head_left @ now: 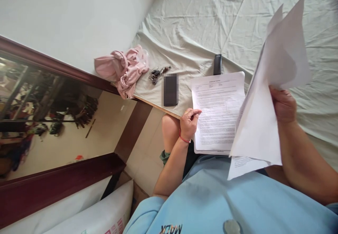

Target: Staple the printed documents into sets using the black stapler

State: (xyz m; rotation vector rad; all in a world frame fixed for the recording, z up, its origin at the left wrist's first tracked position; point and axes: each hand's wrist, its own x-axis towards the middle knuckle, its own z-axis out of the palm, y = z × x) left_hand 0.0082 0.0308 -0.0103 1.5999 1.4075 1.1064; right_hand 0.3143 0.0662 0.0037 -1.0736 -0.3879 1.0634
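My left hand [189, 123] is closed on the left edge of a printed sheet [216, 121]. Thumb and finger pinch it at the margin. That sheet lies on a thin white board [211, 152] with rounded corners, whose lower edge shows close to my body. Raised on the right, my right hand [284, 105] grips several loose sheets of paper [260, 121]. They hang bent and fanned out, partly covering the right side of the printed page. Just beyond the page's top edge is a black oblong object [218, 64]; I cannot tell its kind.
A dark pixelated rectangle [170, 90] lies left of the page, near keys [155, 74] and a crumpled pink cloth [126, 68]. A wrinkled pale sheet [195, 26] covers the surface. On the left are a dark-framed mirror [66, 121] and a white sack [105, 213].
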